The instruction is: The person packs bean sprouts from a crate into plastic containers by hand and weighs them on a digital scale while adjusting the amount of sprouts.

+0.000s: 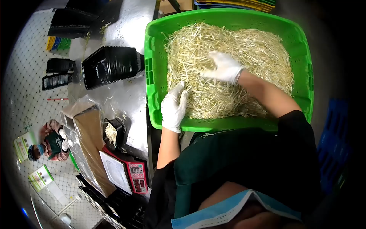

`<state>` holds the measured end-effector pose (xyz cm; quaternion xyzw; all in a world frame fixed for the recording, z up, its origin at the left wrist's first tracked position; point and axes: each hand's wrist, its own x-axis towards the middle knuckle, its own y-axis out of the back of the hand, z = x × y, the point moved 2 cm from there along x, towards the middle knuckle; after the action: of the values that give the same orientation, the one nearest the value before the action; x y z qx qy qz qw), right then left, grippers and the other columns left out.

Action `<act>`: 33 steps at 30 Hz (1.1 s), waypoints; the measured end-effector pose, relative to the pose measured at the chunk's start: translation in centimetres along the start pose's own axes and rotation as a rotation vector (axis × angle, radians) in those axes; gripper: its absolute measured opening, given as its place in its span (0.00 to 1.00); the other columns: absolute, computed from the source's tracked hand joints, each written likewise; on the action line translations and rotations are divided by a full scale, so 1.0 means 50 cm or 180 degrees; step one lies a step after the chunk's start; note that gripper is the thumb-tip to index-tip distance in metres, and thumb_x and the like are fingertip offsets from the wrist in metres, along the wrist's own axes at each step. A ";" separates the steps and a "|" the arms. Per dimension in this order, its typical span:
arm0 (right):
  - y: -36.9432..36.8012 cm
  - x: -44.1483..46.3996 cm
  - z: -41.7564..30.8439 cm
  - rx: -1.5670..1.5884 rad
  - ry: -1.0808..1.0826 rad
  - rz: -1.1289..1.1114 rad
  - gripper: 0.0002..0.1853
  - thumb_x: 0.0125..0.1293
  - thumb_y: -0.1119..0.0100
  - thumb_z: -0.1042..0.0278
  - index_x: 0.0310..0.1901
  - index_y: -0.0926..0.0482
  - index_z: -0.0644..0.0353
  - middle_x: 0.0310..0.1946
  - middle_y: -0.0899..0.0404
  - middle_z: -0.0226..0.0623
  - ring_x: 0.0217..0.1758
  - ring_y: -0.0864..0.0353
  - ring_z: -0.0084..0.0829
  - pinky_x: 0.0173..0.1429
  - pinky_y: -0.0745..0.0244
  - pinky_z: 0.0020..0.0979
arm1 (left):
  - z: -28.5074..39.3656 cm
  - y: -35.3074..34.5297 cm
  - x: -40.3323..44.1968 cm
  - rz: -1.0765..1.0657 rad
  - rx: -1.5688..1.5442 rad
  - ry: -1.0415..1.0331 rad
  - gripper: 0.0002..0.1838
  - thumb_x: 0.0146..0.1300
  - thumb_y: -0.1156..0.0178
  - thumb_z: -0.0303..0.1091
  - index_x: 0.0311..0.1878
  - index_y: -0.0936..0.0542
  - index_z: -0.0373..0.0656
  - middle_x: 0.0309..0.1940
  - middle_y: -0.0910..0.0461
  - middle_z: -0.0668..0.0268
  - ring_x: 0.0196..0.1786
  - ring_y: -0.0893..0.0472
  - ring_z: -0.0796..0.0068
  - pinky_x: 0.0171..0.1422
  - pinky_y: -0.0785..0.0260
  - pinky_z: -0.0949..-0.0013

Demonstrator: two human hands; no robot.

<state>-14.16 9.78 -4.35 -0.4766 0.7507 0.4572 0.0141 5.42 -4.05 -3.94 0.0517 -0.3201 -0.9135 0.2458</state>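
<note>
Filling most of the green crate (244, 14), the sprouts (228, 91) look super tangled, thin and stringy, pale white with yellowish bits. Right hand (225, 68), white-gloved and kinda blurry, is spread over the pile. Left hand (174, 108), also gloved, has its thumb apart from the fingers by the crate's left side.

Seen from the wearer's head, a single wide, round-edged view looks steeply down over a blue face mask (200, 214) and dark green apron (204, 154) onto a green crate (236, 124) close below, with the bench (134, 97) alongside and a co-worker (53, 143) sideways, farther off at frame left
</note>
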 end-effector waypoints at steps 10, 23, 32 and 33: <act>-0.089 -0.031 -0.028 0.0223 0.0827 0.0861 0.44 0.56 0.37 0.44 0.65 0.38 0.70 0.65 0.37 0.56 0.69 0.38 0.46 0.72 0.43 0.40 | -0.011 0.042 -0.042 -0.0332 -0.0097 0.0604 0.28 0.61 0.38 0.37 0.61 0.30 0.33 0.55 0.25 0.47 0.60 0.25 0.54 0.63 0.34 0.63; -0.061 0.054 0.032 0.1989 0.0385 -0.0947 0.57 0.50 0.41 0.26 0.70 0.48 0.64 0.69 0.44 0.55 0.72 0.42 0.45 0.74 0.45 0.39 | -0.016 0.050 0.035 -0.3622 0.2481 0.1782 0.51 0.52 0.59 0.81 0.39 0.18 0.31 0.35 0.19 0.44 0.44 0.20 0.48 0.53 0.30 0.58; -0.038 0.051 0.023 0.1446 0.0437 -0.0932 0.58 0.53 0.43 0.28 0.71 0.53 0.66 0.68 0.45 0.59 0.72 0.43 0.46 0.74 0.48 0.40 | -0.112 -0.010 0.031 -0.3710 0.0426 0.2129 0.36 0.52 0.31 0.55 0.60 0.26 0.41 0.53 0.21 0.62 0.55 0.24 0.69 0.59 0.32 0.69; -0.065 0.068 0.043 0.1666 0.0361 -0.0974 0.58 0.54 0.40 0.32 0.72 0.56 0.67 0.68 0.43 0.59 0.72 0.42 0.45 0.73 0.44 0.40 | -0.108 -0.011 0.038 -0.3611 0.0342 0.2726 0.35 0.54 0.32 0.55 0.59 0.25 0.42 0.51 0.20 0.63 0.54 0.23 0.71 0.57 0.31 0.70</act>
<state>-14.53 8.47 -9.35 -0.5891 0.7621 0.2136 0.1631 4.87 -7.63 -8.43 0.5767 -0.1637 -0.7829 -0.1662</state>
